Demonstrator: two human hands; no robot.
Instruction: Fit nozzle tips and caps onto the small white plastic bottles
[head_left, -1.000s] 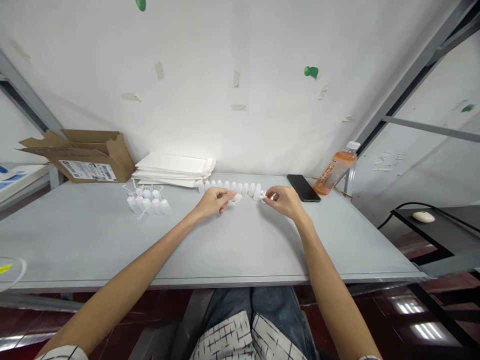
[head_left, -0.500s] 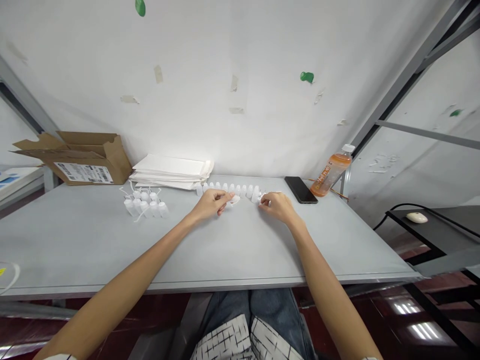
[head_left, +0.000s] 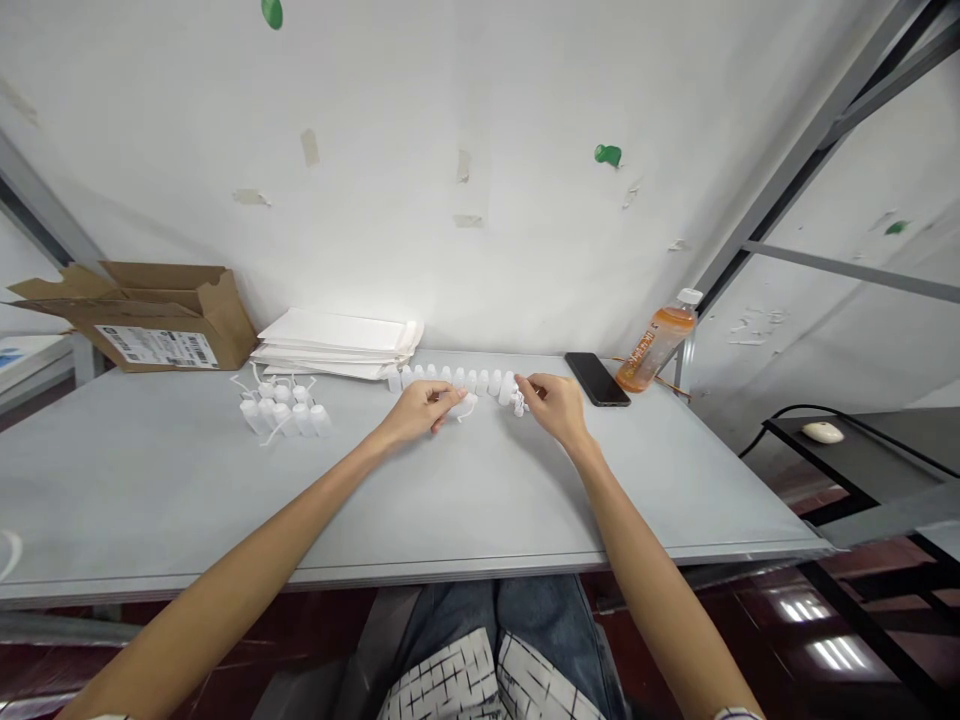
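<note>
My left hand (head_left: 424,410) pinches a small white piece (head_left: 468,402) with a thin curved tail hanging from it. Across from it, my right hand (head_left: 553,402) has thumb and finger closed at the right end of a row of small white plastic pieces (head_left: 460,379). Small irregular white parts (head_left: 517,403) show just under its fingertips; how firmly they are gripped is hard to see. Another cluster of white tapered pieces (head_left: 285,408), several with thin curled tails, stands on the table to the left of my left hand.
An open cardboard box (head_left: 172,320) stands at the back left, beside a stack of white envelopes (head_left: 337,340). To the right lie a black phone (head_left: 596,380) and a tilted bottle of orange drink (head_left: 656,345). The grey table (head_left: 450,510) meets a white wall.
My right hand's fingertips have shifted slightly up and left at the row's end, and more white parts show beneath them. My left hand keeps its pinch. The view has shifted a little.
</note>
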